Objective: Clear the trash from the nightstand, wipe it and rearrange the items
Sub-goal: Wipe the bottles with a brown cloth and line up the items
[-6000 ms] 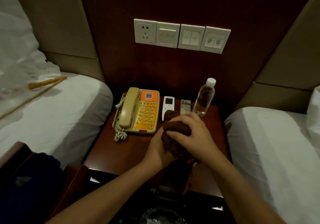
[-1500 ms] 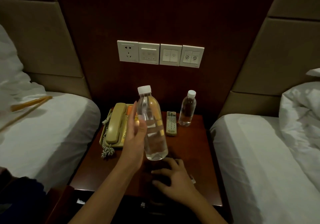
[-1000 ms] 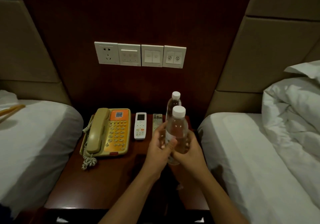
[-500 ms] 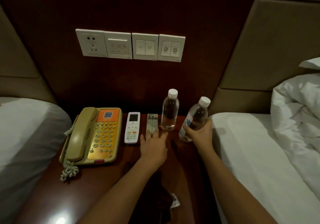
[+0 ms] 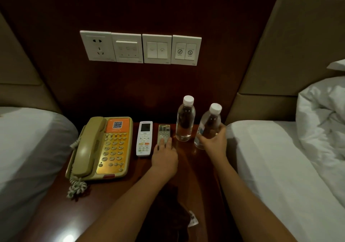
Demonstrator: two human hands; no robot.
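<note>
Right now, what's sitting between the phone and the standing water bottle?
In the head view, two remotes lie side by side between the phone and the standing bottle: a white remote, then a grey remote with the left hand's fingertips on it.

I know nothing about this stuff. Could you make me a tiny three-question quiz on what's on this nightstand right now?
1. True or false: the right hand grips a tilted water bottle.
2. What do the left hand fingers rest on? A. telephone B. grey remote C. white remote
3. How many bottles carry white caps, counting the upright bottle?

Key: 1 true; 2 B; 3 two.
</note>
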